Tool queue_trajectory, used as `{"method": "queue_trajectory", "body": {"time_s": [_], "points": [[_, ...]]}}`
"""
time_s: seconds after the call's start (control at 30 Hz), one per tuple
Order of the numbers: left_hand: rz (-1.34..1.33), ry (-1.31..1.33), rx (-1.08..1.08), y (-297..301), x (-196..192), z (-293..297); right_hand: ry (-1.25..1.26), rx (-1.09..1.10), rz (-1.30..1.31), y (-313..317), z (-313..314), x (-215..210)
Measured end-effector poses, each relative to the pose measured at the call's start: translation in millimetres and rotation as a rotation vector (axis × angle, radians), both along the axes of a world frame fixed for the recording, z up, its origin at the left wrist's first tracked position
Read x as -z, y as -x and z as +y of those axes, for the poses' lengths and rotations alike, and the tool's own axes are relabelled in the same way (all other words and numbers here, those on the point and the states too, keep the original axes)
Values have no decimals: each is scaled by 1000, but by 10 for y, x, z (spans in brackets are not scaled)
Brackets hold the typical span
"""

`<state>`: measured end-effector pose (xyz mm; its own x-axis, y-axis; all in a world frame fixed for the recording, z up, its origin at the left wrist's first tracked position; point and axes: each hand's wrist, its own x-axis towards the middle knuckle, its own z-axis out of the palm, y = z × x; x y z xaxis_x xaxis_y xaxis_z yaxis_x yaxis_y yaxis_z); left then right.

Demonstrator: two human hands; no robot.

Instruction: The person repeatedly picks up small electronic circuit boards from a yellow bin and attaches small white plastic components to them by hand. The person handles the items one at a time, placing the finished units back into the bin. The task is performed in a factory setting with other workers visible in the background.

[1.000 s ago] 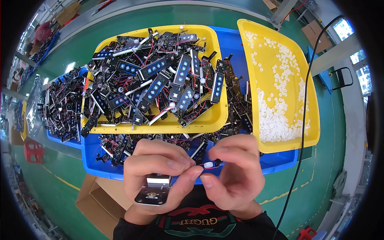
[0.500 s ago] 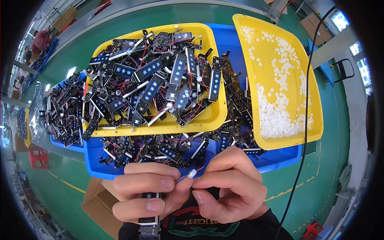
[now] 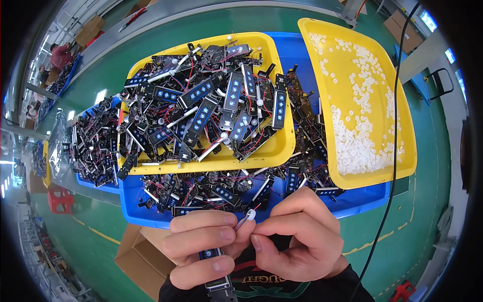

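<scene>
Head-worn fisheye view, facing downward

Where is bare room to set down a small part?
The blue bin is bare between the board tray and disc tray, at their far ends. The board tray's near-right corner is bare too. Circuit boards crowd that tray's middle; white discs, their tray's near end.

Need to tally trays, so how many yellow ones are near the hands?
2: a central yellow tray heaped with black modules, and another yellow tray to its right, holding white discs. Others could be hidden underneath.
</scene>
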<state>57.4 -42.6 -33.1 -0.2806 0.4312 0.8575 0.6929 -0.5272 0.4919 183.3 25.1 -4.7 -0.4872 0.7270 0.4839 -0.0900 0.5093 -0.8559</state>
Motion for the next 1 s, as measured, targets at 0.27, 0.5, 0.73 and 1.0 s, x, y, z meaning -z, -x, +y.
{"method": "queue_trajectory", "body": {"time_s": [0.27, 0.5, 0.73, 1.0], "points": [[9, 20, -45, -10, 27, -10, -31, 9, 15, 69, 21, 24], [7, -10, -41, 42, 16, -28, 15, 13, 63, 91, -17, 26], [-169, -31, 19, 97, 32, 42, 4, -10, 64, -1, 61, 44], [-441, 158, -180, 786, -182, -84, -223, 453, -105, -559, 431, -9]]}}
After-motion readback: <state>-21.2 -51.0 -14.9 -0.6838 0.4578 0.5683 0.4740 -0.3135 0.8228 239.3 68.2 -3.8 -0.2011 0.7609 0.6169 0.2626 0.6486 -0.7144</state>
